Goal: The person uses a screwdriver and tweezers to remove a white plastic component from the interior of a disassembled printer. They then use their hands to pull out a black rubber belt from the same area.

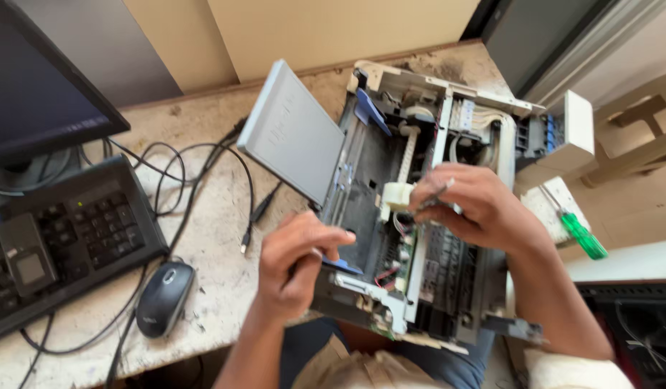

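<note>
An opened printer point(426, 216) with its covers off lies on the worn table, its grey paper tray point(293, 133) tilted up at the left. My left hand point(297, 263) grips the printer's near left edge by a blue plastic part point(340, 266). My right hand point(470, 205) rests over the middle of the mechanism, its fingers closed on a thin metal tool point(439, 193) beside a white plastic piece point(398, 196). Circuit boards and wires show under both hands.
A black keyboard point(66, 238) and a monitor point(38, 86) stand at the left. A dark mouse point(164, 297) and loose cables point(203, 187) lie near the table's front. A green-handled screwdriver point(581, 234) lies to the right of the printer.
</note>
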